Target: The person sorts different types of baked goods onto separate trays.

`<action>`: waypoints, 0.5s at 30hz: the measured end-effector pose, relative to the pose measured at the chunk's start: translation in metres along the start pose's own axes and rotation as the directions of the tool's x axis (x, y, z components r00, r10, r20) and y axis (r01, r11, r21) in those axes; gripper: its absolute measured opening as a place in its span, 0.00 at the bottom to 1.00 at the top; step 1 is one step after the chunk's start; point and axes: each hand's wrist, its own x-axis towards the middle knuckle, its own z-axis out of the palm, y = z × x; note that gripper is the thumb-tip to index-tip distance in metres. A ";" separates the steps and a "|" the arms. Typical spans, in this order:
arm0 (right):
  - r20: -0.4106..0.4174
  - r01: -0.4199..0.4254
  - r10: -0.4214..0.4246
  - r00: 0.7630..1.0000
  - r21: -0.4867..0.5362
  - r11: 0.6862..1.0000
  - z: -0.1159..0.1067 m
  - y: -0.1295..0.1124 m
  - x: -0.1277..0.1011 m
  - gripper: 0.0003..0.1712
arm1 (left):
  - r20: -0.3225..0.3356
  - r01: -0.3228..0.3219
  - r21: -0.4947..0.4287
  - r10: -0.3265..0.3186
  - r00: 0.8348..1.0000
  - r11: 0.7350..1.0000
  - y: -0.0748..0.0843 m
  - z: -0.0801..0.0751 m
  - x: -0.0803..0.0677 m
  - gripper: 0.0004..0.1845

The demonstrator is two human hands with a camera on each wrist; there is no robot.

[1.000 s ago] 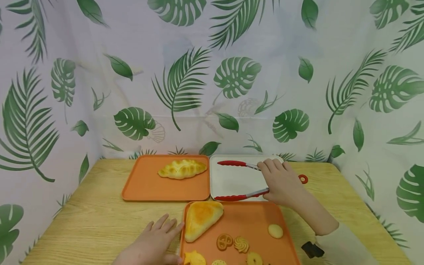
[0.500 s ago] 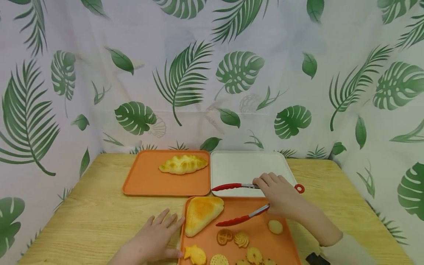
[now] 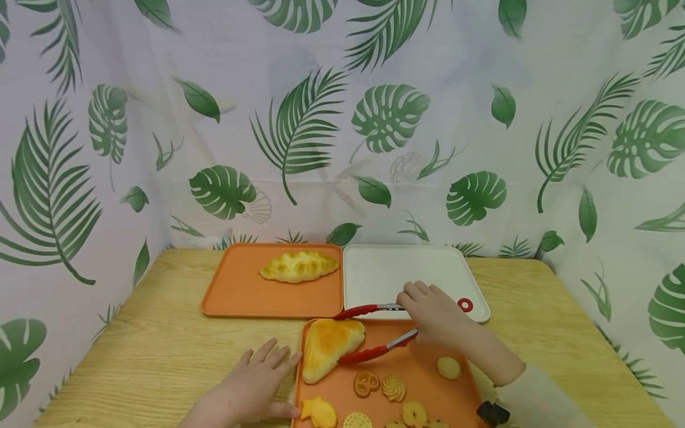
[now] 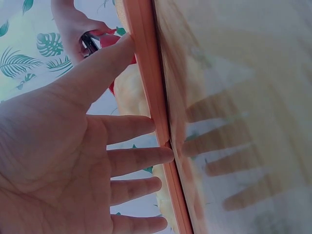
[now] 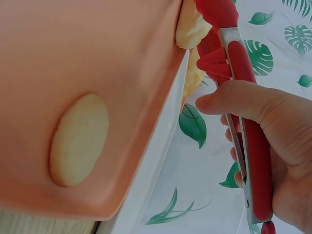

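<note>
My right hand [image 3: 434, 320] grips red tongs [image 3: 369, 355] by their metal arms; the right wrist view shows the fingers wrapped round the tongs [image 5: 246, 97]. The tong arms are spread on either side of the right end of a triangular bread [image 3: 327, 348]. That bread lies at the far left of the near orange tray [image 3: 428, 348]. My left hand [image 3: 255, 383] lies flat on the wooden table [image 3: 155, 351]. Its straight fingers [image 4: 139, 158] touch the tray's left rim [image 4: 148, 87].
Several small cookies lie on the near tray, among them a round one [image 3: 448, 367], a pretzel [image 3: 365, 383] and a swirl [image 3: 393, 387]. A far orange tray [image 3: 241, 294] carries a braided bread [image 3: 298, 266]. Beside it sits a white tray [image 3: 396, 270]. Leaf-print curtains enclose the table.
My right hand has carried the tongs from the white tray toward me and left, until their arms straddle the triangular bread. The left hand has hardly moved.
</note>
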 end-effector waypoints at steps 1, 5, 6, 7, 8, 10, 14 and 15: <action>-0.003 0.001 -0.001 1.000 -0.003 1.000 0.001 0.000 0.000 0.33 | 0.000 0.000 -0.004 0.000 1.000 1.000 0.000 0.000 0.000 0.49; -0.024 0.010 -0.010 1.000 -0.008 1.000 0.001 0.002 -0.001 0.31 | 0.000 -0.001 -0.007 0.001 1.000 1.000 0.000 0.000 0.000 0.49; -0.030 0.011 -0.011 0.999 -0.008 1.000 0.000 0.003 -0.002 0.30 | 0.002 -0.001 -0.007 0.001 1.000 1.000 0.000 0.000 0.000 0.49; -0.033 0.011 -0.011 0.999 -0.005 1.000 0.000 0.004 -0.003 0.30 | 0.006 0.000 -0.008 0.000 1.000 1.000 0.000 0.000 0.000 0.49; -0.035 0.011 -0.011 0.999 -0.002 1.000 -0.001 0.005 -0.004 0.29 | 0.010 0.001 -0.010 -0.001 1.000 1.000 0.000 0.000 0.000 0.49; -0.039 0.005 -0.005 0.999 0.007 1.000 -0.002 0.007 -0.007 0.29 | 0.013 0.003 -0.011 -0.003 1.000 1.000 0.001 0.000 0.000 0.49; -0.057 -0.016 0.017 0.998 0.018 1.000 -0.006 0.011 -0.012 0.30 | 0.003 0.002 0.002 -0.002 1.000 1.000 0.001 0.001 0.000 0.49; -0.065 -0.021 0.023 0.998 0.018 1.000 -0.008 0.012 -0.013 0.29 | -0.003 -0.001 0.006 0.001 1.000 1.000 0.001 0.002 0.000 0.50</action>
